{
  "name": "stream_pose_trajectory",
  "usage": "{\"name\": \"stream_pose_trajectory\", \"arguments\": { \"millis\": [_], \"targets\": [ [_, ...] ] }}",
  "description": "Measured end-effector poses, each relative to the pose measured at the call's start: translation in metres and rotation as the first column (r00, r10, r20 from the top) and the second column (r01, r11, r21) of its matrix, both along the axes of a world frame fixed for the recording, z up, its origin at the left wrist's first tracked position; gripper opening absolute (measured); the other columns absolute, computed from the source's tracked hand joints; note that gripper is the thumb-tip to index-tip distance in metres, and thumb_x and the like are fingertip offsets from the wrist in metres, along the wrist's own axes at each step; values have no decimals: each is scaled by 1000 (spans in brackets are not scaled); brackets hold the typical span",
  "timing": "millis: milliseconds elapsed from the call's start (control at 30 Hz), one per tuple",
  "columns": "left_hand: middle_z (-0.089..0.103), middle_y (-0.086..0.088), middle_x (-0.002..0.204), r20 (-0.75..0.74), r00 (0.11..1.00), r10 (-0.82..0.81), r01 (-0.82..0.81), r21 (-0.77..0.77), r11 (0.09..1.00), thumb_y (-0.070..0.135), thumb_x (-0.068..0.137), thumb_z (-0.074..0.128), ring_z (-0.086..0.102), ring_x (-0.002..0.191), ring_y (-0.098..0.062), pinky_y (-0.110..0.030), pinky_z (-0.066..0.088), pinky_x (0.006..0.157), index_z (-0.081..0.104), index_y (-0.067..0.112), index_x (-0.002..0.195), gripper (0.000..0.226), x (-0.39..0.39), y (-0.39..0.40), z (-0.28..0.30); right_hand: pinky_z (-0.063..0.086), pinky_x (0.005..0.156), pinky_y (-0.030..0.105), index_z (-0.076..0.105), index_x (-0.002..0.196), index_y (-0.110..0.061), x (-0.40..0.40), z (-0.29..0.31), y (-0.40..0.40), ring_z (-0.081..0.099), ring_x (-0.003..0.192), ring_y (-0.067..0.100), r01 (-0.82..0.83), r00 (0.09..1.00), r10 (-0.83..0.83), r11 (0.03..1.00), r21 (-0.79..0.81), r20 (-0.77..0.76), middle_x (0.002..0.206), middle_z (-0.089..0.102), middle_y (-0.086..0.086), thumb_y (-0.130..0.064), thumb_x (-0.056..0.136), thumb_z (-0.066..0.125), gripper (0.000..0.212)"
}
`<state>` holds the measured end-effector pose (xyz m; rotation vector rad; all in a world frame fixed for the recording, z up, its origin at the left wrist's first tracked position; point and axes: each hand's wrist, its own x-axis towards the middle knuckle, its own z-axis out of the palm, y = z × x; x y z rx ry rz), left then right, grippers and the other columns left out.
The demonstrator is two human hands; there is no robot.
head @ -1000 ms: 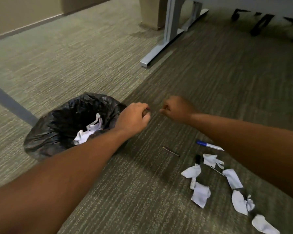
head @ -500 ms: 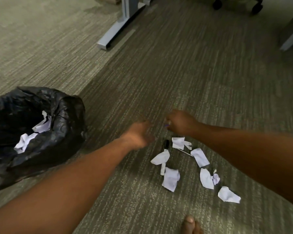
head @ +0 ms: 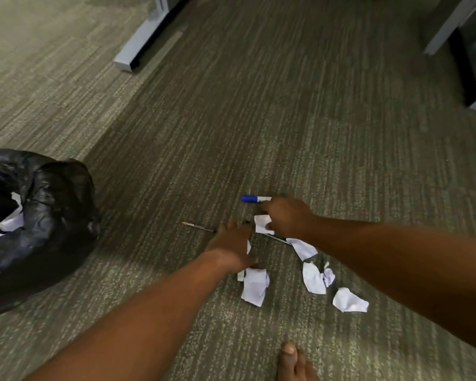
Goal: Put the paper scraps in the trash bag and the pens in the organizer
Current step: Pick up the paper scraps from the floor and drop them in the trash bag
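Several white paper scraps [head: 254, 287] lie scattered on the carpet. A black trash bag [head: 44, 215] stands open at the left with scraps inside. My right hand [head: 286, 218] is curled on the white body of a blue-capped marker [head: 253, 198], whose cap sticks out to the left just above the carpet. My left hand [head: 231, 246] rests palm down with its fingers spread, covering a scrap and touching the end of a thin dark pen [head: 198, 226]. Another thin pen [head: 275, 238] lies between my hands. No organizer is in view.
A grey desk foot [head: 138, 48] stands at the upper left and another desk frame [head: 445, 28] at the upper right. A bare foot [head: 294, 361] shows at the bottom edge. Grey-green carpet covers the floor.
My view turned right, so the bag slid to the left edge. Both hands dropped from beside the bag to the scraps. My right hand closed on the marker.
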<state>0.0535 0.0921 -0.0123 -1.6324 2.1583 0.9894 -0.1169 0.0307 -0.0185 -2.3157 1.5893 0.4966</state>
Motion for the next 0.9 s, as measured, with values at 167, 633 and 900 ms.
{"name": "stream_pose_trajectory", "arguments": {
  "millis": [167,633,900],
  "targets": [
    [47,-10,137,-29,992,125,-128,-106,986,25,92,56,46,126,-31,-41,44,101,41,18,140,51,-3,-2,-4,54,80,39,60,107,-3,-2,-15,10,66,95,35,-4,996,0,999,44,94,106,67,18,-12,88,57,22],
    [65,5,109,-287,955,72,-49,86,995,11,85,58,60,98,-14,-27,50,83,66,24,106,26,-7,-1,10,53,81,30,67,115,-11,-57,44,3,68,101,27,319,934,-351,903,289,66,110,70,10,-10,86,63,29],
    [49,-2,132,-194,951,-239,263,109,959,1,84,56,52,116,-19,-22,42,85,55,22,130,51,-25,16,-2,50,91,36,64,121,-6,-74,17,47,63,111,30,209,978,-208,940,269,-30,120,67,11,-11,78,68,43]
  ]
}}
